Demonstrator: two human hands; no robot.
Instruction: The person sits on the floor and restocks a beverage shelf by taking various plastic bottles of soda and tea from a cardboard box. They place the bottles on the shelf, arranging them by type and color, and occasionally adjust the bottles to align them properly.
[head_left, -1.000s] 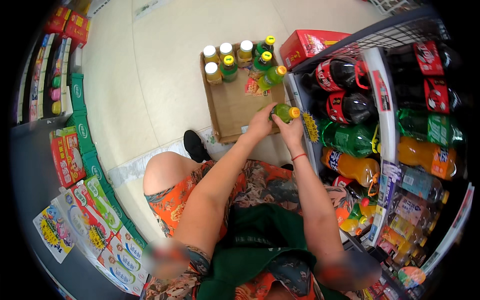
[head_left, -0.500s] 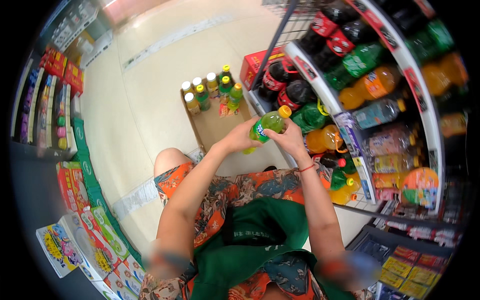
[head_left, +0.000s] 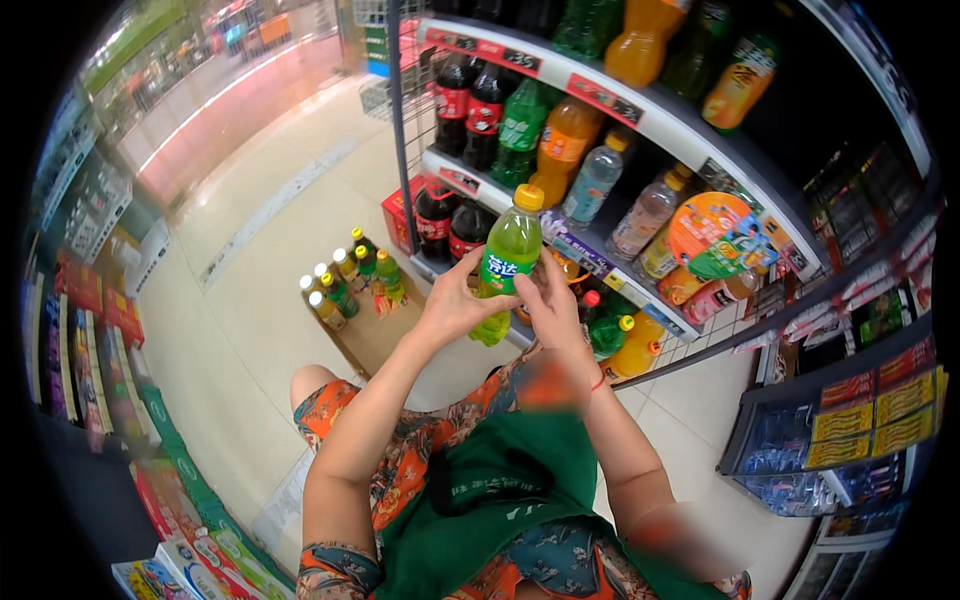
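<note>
I hold a clear soda bottle (head_left: 512,228) upright in front of me, with yellow-green drink, a green label and a yellow cap. My left hand (head_left: 450,308) wraps the bottle's left side around the label. From the other side, my right hand (head_left: 555,305) grips it with the thumb across the lower label. Just beyond my knees, to the left of the bottle, a shallow cardboard tray (head_left: 383,332) stands on the floor. Small bottles with white caps and green bottles (head_left: 388,270) with yellow caps are grouped at its far end, beside a small red packet (head_left: 384,302).
A drinks shelf (head_left: 545,75) rises ahead and to the right, carrying cola (head_left: 487,98), orange soda (head_left: 567,140) and other bottles. At the far right a rack holds yellow and red packets (head_left: 880,415). Shelves with boxed goods (head_left: 95,310) line the left side of the tiled floor.
The bottle has gone from tilted to upright and is raised, still between both hands. My view has swung up and right toward the shelf, so the tray sits further left.
</note>
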